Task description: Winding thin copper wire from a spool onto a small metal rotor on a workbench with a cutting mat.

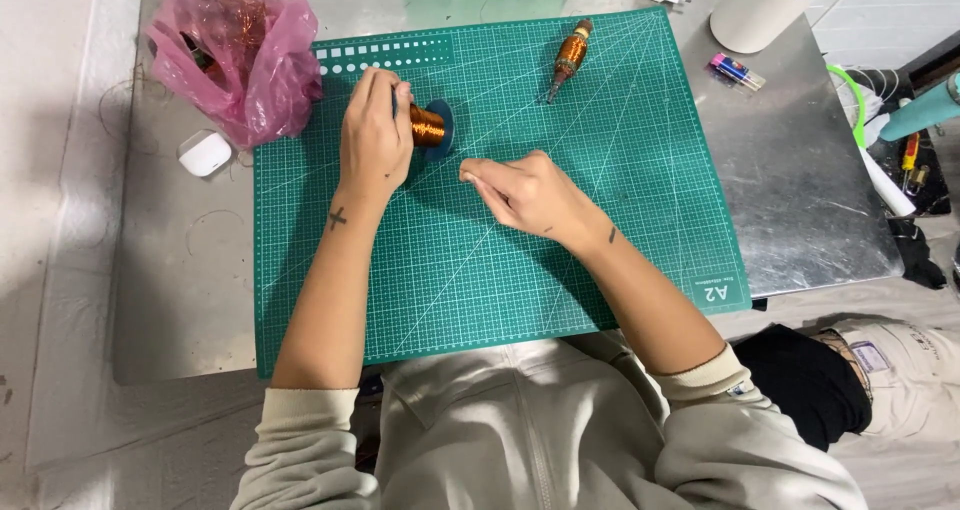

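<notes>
Table: I see one grey metal table (790,200), with its right edge and its near edge both in view.
Mat: one green cutting mat with a white grid (560,270) lies on the table and covers most of the middle. Its near half is free, and bare metal stays open at the left and at the right of it.
Bag: one crumpled pink plastic bag (250,65) sits at the far left corner of the mat, and I can see some copper wire inside it.
Cup: one white cylinder-shaped cup (755,15) stands at the far right, partly cut by the picture edge.
Left hand: my left hand (372,135) is closed around the spool from its left side, with the fingers wrapped over the top.
Right hand: my right hand (530,192) rests on the mat near the spool, to its right. The thumb and fingertips are pinched together; I cannot tell if a thin wire is between them.
Spool: one spool of copper wire with dark blue flanges (432,127) lies on its side in the far left part of the mat. Its long axis runs left to right, and one flange faces right.
Armature: one small motor armature wound with copper wire (570,58) lies on the far part of the mat, well apart from both hands. Its shaft points toward me and slightly left.
Case: one small white rounded case (205,154) lies on bare metal, left of the mat.
Lighter: one small pink and blue lighter (736,70) lies on bare metal, right of the mat.
</notes>
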